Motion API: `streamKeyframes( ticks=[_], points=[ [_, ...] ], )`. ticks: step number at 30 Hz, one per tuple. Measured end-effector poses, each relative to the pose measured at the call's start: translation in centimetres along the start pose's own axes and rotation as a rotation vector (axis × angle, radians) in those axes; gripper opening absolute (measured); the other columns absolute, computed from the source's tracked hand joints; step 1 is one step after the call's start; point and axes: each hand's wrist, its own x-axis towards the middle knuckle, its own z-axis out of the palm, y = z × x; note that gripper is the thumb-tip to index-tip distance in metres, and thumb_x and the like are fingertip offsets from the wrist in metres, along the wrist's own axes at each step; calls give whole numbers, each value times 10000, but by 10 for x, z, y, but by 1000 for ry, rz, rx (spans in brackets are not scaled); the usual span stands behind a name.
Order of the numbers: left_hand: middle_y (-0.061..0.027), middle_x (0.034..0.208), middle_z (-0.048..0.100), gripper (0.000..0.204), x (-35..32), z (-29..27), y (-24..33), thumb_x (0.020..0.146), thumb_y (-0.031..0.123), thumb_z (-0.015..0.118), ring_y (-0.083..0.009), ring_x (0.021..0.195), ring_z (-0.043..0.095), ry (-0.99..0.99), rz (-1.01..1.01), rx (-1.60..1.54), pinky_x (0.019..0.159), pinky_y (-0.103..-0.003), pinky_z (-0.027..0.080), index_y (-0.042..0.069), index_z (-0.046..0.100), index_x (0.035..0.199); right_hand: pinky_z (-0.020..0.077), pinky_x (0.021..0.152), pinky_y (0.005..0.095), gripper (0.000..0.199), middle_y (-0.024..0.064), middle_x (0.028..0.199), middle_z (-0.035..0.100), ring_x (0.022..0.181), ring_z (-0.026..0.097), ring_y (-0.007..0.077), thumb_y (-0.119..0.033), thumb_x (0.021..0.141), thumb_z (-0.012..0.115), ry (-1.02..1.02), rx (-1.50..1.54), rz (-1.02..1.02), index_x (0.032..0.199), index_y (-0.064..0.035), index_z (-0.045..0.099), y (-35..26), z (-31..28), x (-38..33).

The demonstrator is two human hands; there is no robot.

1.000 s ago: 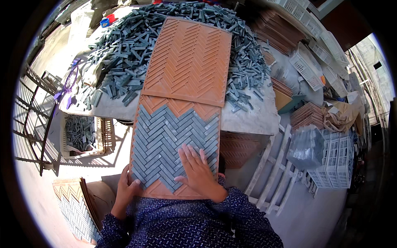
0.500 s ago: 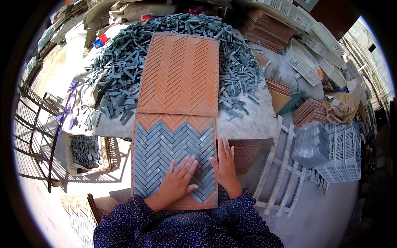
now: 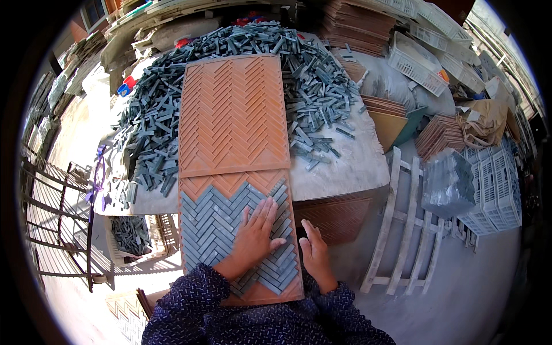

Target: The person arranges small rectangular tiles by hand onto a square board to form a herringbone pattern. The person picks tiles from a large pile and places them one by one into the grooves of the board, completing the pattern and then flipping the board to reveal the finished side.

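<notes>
My left hand (image 3: 257, 233) lies flat, fingers stretched out, on grey-green strip tiles (image 3: 210, 221) set in a herringbone pattern. These tiles fill most of an orange mould tray (image 3: 267, 294), whose grooves show bare at the far end and along the near edge. My right hand (image 3: 317, 257) is beside the tray's right edge, fingers extended and thumb apart, with nothing in it. A second orange tray (image 3: 233, 115) with unfilled herringbone grooves overlaps the far end of the first. Around it on the table spreads a big heap of loose strip tiles (image 3: 155, 109).
The pale table (image 3: 362, 164) ends just beyond the filled tray. A crate of tile strips (image 3: 131, 236) stands on the floor at left, near a metal rack (image 3: 54, 213). To the right are a wooden pallet (image 3: 405, 224), a wrapped tile stack (image 3: 448, 184) and white plastic crates (image 3: 489, 190).
My left hand has slid farther up the tiles. My right hand has lowered slightly and stays by the tray's edge. The whole view has turned and shifted.
</notes>
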Motion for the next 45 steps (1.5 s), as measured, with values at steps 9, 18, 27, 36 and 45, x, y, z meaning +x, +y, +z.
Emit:
streamKeyframes(
  ticks=[9, 18, 27, 36, 45],
  points=[
    [-169, 1511, 268, 846, 29, -1, -12, 845, 509, 554, -310, 1411, 224, -43, -31, 148, 1132, -512, 151, 29, 235, 1465, 321, 1069, 459, 416, 233, 1271, 535, 1202, 494, 381, -232, 956, 515, 42, 33, 4, 1292, 13, 489, 15, -1, -1],
    [-176, 1504, 279, 838, 41, 5, -3, 836, 464, 588, -321, 1401, 244, -48, 11, 127, 1125, -519, 171, 24, 242, 1460, 416, 985, 437, 398, 231, 1172, 592, 1091, 561, 382, -250, 949, 537, 70, 101, 65, 1239, 22, 529, 20, -7, -5],
    [-166, 1503, 286, 796, 36, 2, -4, 841, 395, 610, -316, 1402, 244, -43, -11, 104, 1129, -504, 173, 32, 258, 1456, 452, 924, 403, 393, 237, 1120, 611, 1054, 581, 380, -261, 934, 566, 117, 58, 0, 1198, 30, 555, 24, -11, -13],
    [-156, 1475, 341, 726, 30, 7, -8, 839, 362, 619, -298, 1379, 295, 27, 17, 91, 1114, -507, 222, 32, 333, 1419, 482, 869, 394, 384, 236, 1110, 617, 1017, 600, 370, -247, 926, 581, 112, 21, -28, 1181, 40, 563, 23, -14, -20],
    [-158, 1468, 355, 692, 53, 5, -12, 853, 374, 597, -292, 1366, 318, 34, 83, 114, 1115, -483, 240, 14, 364, 1395, 489, 868, 388, 385, 237, 1105, 627, 1019, 612, 361, -257, 932, 571, 66, 29, -34, 1167, 48, 573, 9, -14, -25]
  ],
)
